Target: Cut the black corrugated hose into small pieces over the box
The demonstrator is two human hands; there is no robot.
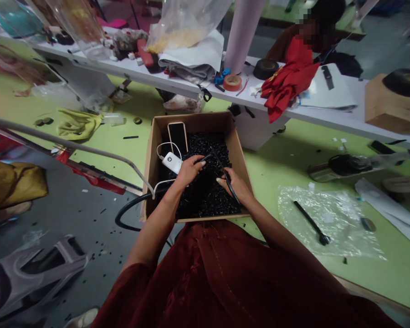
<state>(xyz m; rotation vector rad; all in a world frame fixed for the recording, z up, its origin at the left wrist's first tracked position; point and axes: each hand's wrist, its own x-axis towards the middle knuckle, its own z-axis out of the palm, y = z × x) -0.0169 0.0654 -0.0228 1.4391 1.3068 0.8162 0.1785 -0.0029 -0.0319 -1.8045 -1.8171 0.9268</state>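
Holding black rod (226, 176), slanting away leftward

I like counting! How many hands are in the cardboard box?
2: the left hand holds a black cord, the right hand holds a thin black stick, both above the black pieces.

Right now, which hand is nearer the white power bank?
Left. Your left hand is just to the right of the power bank as seen from your head camera; your right hand is farther right, beyond your left hand.
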